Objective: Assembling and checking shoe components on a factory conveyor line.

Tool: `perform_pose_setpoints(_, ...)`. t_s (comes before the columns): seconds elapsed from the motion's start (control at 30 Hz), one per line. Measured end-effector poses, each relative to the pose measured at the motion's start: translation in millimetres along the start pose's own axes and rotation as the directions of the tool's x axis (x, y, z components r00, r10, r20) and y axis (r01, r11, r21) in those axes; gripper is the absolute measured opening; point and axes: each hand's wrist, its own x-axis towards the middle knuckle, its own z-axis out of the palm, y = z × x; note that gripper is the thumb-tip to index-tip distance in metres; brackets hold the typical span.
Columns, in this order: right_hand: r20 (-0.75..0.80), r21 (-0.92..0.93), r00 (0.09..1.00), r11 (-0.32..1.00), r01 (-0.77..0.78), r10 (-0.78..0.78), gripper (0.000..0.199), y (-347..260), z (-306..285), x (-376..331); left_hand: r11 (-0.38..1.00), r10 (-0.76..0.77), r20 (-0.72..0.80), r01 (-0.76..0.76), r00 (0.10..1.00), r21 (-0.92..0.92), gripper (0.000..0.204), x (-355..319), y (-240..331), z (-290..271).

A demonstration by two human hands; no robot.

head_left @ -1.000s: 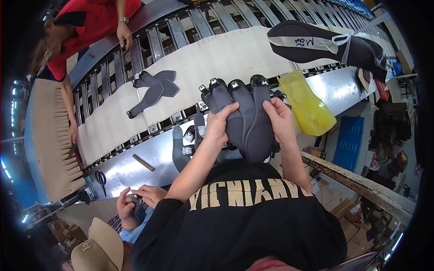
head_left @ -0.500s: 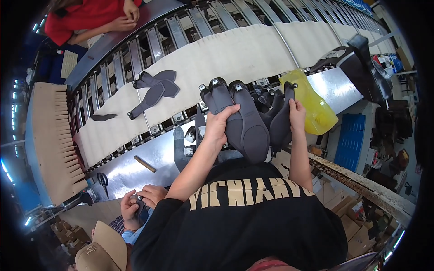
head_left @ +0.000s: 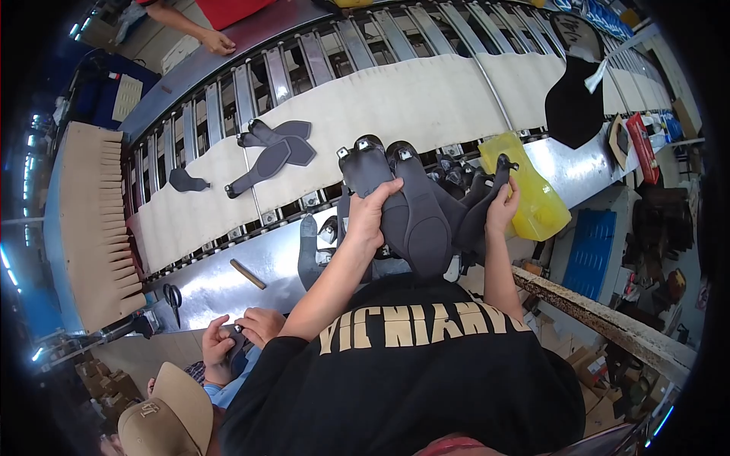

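Observation:
In my left hand (head_left: pixel 374 213) I grip several dark grey shoe insoles (head_left: pixel 427 235), stacked and fanned, their black heel ends with metal fittings pointing away from me. My thumb presses across the top ones. My right hand (head_left: pixel 502 209) is closed on another grey insole (head_left: pixel 487 199) near its heel end, just right of the stack. Between my hands, a cluster of black heel pieces (head_left: pixel 456 175) is partly hidden behind the insoles. A lighter grey insole (head_left: pixel 307 247) lies left of my left forearm.
Several insoles (head_left: pixel 270 163) lie on the conveyor's cream cloth (head_left: pixel 395 99). A yellow translucent sheet (head_left: pixel 536 197) is right of my right hand. Scissors (head_left: pixel 173 300) and a brown strip (head_left: pixel 248 273) rest on the metal table. A co-worker's hands (head_left: pixel 239 334) work close at my left.
My hands keep their grip with little movement. The red-clothed person across the conveyor has drawn back leftward. A small insole at the left and a large black piece at the right now show more fully.

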Motion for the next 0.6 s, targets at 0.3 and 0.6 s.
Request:
perform_pose_setpoints(0.3, 0.124, -0.738, 0.968, 0.632, 0.237, -0.219, 0.057, -68, 14, -35, 0.999, -0.023, 0.015, 0.023, 1.000, -0.037, 0.031, 5, 0, -11)
perform_pose_setpoints(0.6, 0.519, -0.687, 0.850, 0.548, 0.477, -0.089, 0.040, -100, 32, -11, 0.996, -0.041, 0.047, 0.045, 0.998, -0.075, 0.029, 2, 4, -3)
